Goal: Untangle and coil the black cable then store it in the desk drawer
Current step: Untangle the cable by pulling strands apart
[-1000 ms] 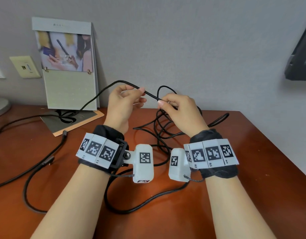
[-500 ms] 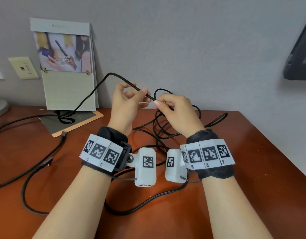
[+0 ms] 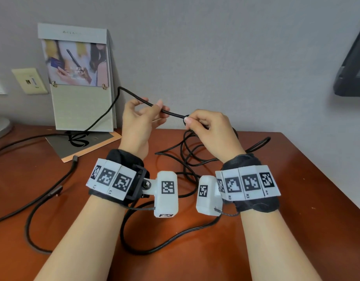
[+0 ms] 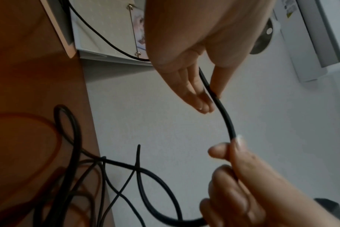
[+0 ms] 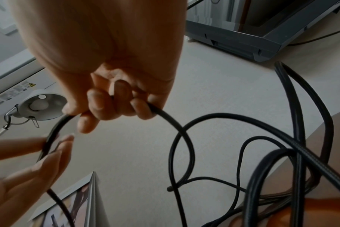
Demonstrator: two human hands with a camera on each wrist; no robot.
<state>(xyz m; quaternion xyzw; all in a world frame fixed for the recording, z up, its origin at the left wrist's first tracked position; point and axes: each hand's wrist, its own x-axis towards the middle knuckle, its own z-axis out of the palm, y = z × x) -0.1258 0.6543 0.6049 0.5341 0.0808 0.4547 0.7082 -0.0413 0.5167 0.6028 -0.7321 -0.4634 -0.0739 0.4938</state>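
Note:
A long black cable [image 3: 175, 114] runs taut between both raised hands above the desk. My left hand [image 3: 152, 107] pinches it between thumb and fingers [image 4: 215, 93], with the other fingers fairly straight. My right hand [image 3: 190, 120] grips it in curled fingers [image 5: 115, 106]. Behind my right hand several tangled loops [image 3: 187, 153] hang down to the wooden desk [image 3: 296, 209]; the loops [image 5: 281, 153] also fill the right wrist view. From my left hand the cable [image 4: 99, 33] drops leftward to the desk. No drawer is in view.
A standing calendar card [image 3: 79, 78] leans on the wall at back left, above a flat card [image 3: 83, 142]. More cable [image 3: 33, 201] and a plug end [image 3: 74, 159] lie across the desk's left side. A monitor corner [image 3: 351, 67] hangs at right.
Both hands have moved apart, so a longer straight stretch of cable spans between them. The loop that stood above my right hand has pulled down out of sight.

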